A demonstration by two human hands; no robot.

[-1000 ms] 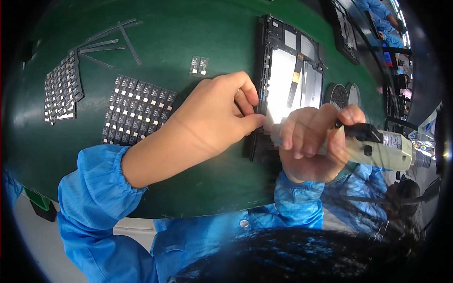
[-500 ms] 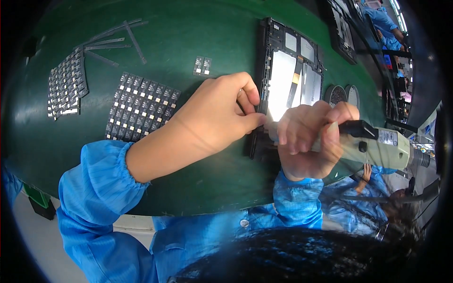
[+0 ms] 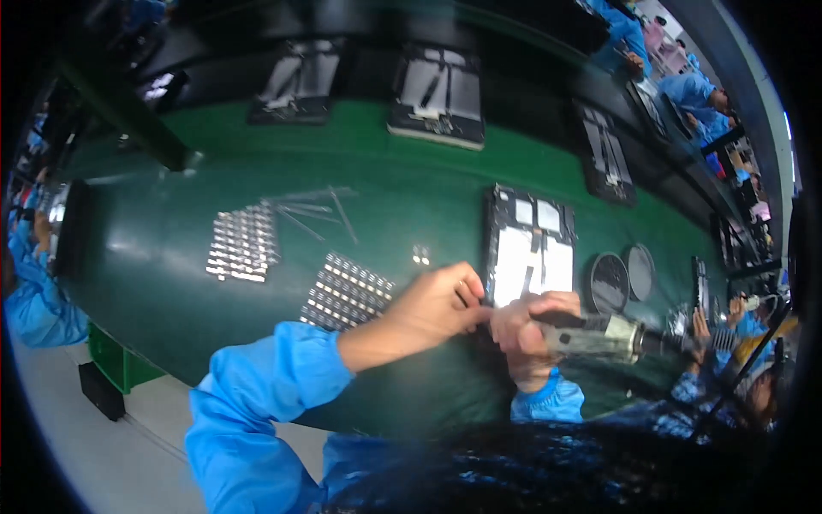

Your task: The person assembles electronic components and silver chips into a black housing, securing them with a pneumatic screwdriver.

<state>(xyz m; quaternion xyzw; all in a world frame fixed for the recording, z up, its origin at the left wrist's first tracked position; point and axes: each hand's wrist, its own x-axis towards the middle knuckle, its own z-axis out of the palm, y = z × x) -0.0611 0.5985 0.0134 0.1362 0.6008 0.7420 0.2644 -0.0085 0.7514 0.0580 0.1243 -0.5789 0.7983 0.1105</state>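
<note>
A black device chassis (image 3: 561, 274) with silvery panels lies on the green work table. My left hand (image 3: 432, 307) is at its near left edge, thumb and fingers pinched together; anything between the fingertips is too small to make out. My right hand (image 3: 527, 334) is wrapped round a beige electric screwdriver (image 3: 604, 337), lying sideways over the near end of the chassis. Its tip is hidden by my hands and motion blur. Left of my hand lies a panel of small dark circuit boards (image 3: 347, 287), with a separate small piece of boards (image 3: 420, 254) beyond it.
Another stack of board panels (image 3: 244, 244) and loose thin strips (image 3: 312, 208) lie to the left. Two round dishes (image 3: 609, 287) stand right of the chassis. Behind, similar chassis (image 3: 438, 94) sit on a dark line. Other people in blue work at both sides.
The head view has tilted up and back, so the table appears lower and smaller and the line behind has come into sight. Both hands stay at the chassis's near left edge.
</note>
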